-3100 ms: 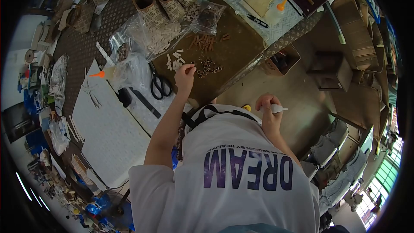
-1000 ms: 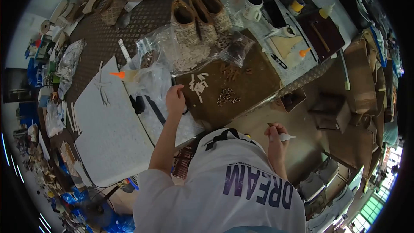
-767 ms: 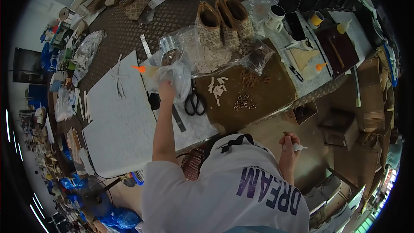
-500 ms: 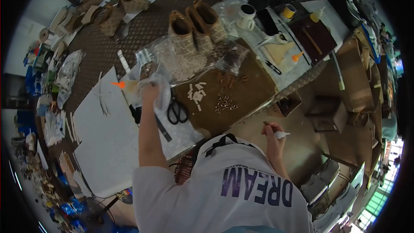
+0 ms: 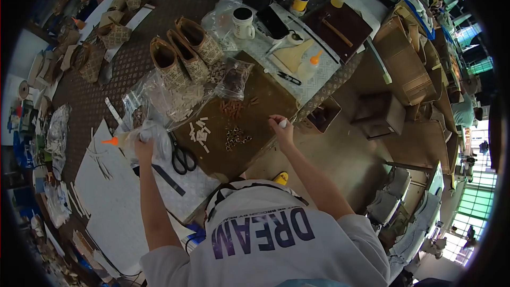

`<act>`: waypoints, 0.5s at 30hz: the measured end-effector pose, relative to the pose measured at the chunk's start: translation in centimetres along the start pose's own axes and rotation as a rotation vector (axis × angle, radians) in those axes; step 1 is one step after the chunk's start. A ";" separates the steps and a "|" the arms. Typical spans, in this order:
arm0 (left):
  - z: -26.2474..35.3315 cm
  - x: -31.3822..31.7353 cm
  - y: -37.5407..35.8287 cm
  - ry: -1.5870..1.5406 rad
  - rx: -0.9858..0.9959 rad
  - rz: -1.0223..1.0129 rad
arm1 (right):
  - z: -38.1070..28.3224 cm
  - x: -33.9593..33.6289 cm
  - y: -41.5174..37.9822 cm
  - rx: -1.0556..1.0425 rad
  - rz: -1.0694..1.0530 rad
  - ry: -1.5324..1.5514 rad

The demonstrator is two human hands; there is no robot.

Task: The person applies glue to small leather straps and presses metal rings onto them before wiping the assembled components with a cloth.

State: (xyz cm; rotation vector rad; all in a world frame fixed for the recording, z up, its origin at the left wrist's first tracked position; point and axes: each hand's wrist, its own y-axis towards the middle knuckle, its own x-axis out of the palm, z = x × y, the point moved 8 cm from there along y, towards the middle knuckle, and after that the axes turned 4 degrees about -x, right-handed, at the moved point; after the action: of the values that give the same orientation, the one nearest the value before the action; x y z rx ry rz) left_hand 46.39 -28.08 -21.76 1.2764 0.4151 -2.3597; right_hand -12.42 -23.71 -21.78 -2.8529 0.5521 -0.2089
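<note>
My left hand [image 5: 143, 148] is closed at the edge of a crumpled clear plastic bag [image 5: 158, 134]; what its fingers pinch is hidden. Beside it lies a glue bottle with an orange tip [image 5: 110, 141]. Black-handled scissors [image 5: 184, 160] rest just to the right. Over the right edge of the brown mat [image 5: 212, 160], my right hand [image 5: 280, 129] is closed around a small object whose white end [image 5: 282, 123] sticks out. On the mat are white strips [image 5: 199, 134], brown pieces [image 5: 231, 108] and small metal rings [image 5: 237, 138].
Patterned shoe uppers [image 5: 183, 56] stand behind plastic bags of small parts. Farther right are a mug [image 5: 243, 23], a phone [image 5: 272, 22], thread snips [image 5: 289, 78] and another glue bottle [image 5: 311, 65]. Cardboard boxes [image 5: 378, 114] stand right of the table. A white board [image 5: 114, 207] lies at left.
My right hand has moved from beside the table up to the mat's right edge, still holding the white-ended object. The view has turned to the right. My left hand stays by the plastic bag.
</note>
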 end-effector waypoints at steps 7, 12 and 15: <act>6.8 -6.8 -4.7 -0.170 -0.081 -0.017 | 0.1 0.5 3.0 -0.048 0.067 -0.058; 7.5 -8.5 -6.0 -0.280 -0.024 0.224 | -0.3 -2.5 8.5 -0.040 0.136 0.273; 8.2 -9.3 -6.6 -0.344 -0.031 0.303 | -1.6 -4.1 13.7 -0.314 0.207 -0.293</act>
State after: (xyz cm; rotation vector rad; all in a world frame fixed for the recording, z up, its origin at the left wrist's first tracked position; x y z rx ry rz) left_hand 41.74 -24.00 -9.14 0.8272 0.1370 -2.2399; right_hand -21.31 -34.86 -24.03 -3.0093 0.8738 0.3560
